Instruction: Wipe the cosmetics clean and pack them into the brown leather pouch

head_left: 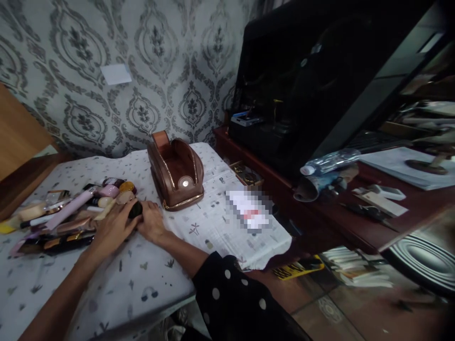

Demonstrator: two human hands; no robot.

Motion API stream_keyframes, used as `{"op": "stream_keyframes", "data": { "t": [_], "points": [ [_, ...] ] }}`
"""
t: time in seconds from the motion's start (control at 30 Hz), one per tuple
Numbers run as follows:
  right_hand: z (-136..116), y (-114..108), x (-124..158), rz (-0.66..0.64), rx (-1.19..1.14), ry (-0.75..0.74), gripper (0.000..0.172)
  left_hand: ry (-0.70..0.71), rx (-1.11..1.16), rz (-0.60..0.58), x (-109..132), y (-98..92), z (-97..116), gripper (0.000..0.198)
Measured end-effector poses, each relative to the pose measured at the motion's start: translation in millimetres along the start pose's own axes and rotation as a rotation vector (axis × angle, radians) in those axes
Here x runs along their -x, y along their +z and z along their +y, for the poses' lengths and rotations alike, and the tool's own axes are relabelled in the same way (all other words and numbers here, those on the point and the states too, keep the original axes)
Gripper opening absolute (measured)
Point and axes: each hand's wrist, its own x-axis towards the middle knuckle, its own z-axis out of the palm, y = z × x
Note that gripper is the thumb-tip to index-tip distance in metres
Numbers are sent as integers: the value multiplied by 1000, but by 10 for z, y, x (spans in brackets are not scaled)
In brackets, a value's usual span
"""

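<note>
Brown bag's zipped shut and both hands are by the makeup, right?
Not quite: the brown bag is open at the top, as the head view shows. The left hand and right hand are indeed by the makeup.

Black right sleeve [240, 303] with white polka dots

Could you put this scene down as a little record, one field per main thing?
Left hand: at a small dark rounded item, grip unclear
Right hand: beside the left, at the same item
Bag: boxy brown leather bag, upright, unzipped on top
Pile: assorted cosmetic containers, left of the bag
Surface: white patterned cloth
Wall: grey-and-white ornamental wallpaper
</note>
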Motion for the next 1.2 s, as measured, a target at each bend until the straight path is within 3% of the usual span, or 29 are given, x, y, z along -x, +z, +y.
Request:
{"op": "stream_keyframes", "data": {
  "t": [0.13,0.5,0.9,1.03,1.2],
  "points": [
    [24,47,7,-29,45,-48,44,32,15,15,127,87,-27,51],
    [35,45,-19,-31,86,-84,31,-86,192,73,233,372,-72,52],
    [162,68,-109,-43,-8,-100,43,39,464,155,230,363,-158,59],
    [154,47,-114,-37,-17,-108,42,73,406,207,254,319,-152,48],
    [168,15,-101,-11,-27,-88,39,105,80,190,301,130,-148,31]
  ]
}}
